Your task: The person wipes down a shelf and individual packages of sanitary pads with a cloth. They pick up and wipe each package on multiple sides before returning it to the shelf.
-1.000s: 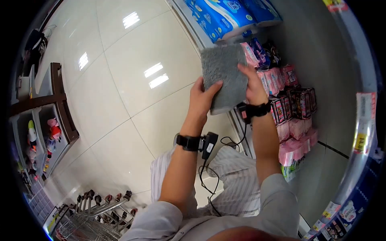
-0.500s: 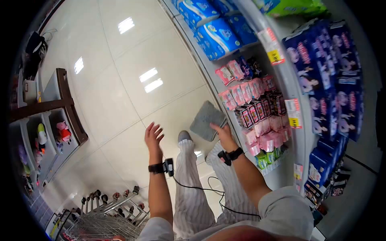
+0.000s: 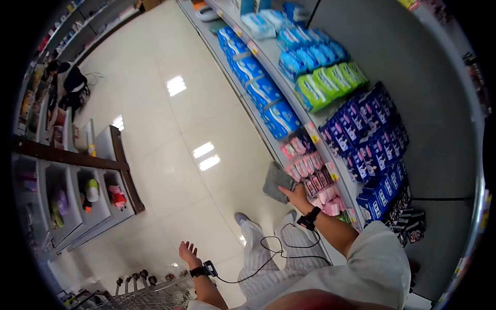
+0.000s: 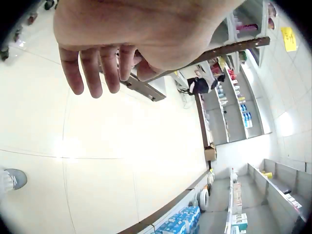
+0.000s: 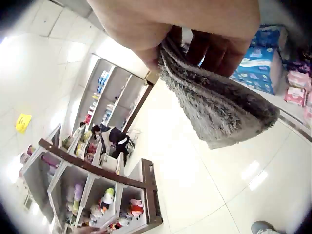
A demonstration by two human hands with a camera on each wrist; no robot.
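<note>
A grey fuzzy cloth (image 3: 277, 182), folded into a pad, hangs from my right hand (image 3: 298, 199) in front of the lower shelf. In the right wrist view the thumb and fingers pinch one end of the cloth (image 5: 219, 109), and its folded layers show along the edge. My left hand (image 3: 189, 254) is held out low on the left, over the tiled floor, well apart from the cloth. Its fingers (image 4: 89, 73) are spread and relaxed in the left wrist view, with nothing in them.
On the right, shelves carry small pink packs (image 3: 305, 164), dark blue packs (image 3: 368, 124), green packs (image 3: 330, 85) and large blue packs (image 3: 263, 95). A toy display unit (image 3: 126, 178) stands left. Metal carts (image 3: 147, 294) are at lower left. A cable (image 3: 258, 268) runs between the wrists.
My left hand has let go of the cloth and moved away left and down. The right hand has lowered the cloth. The head view has shifted, showing more of the shelves.
</note>
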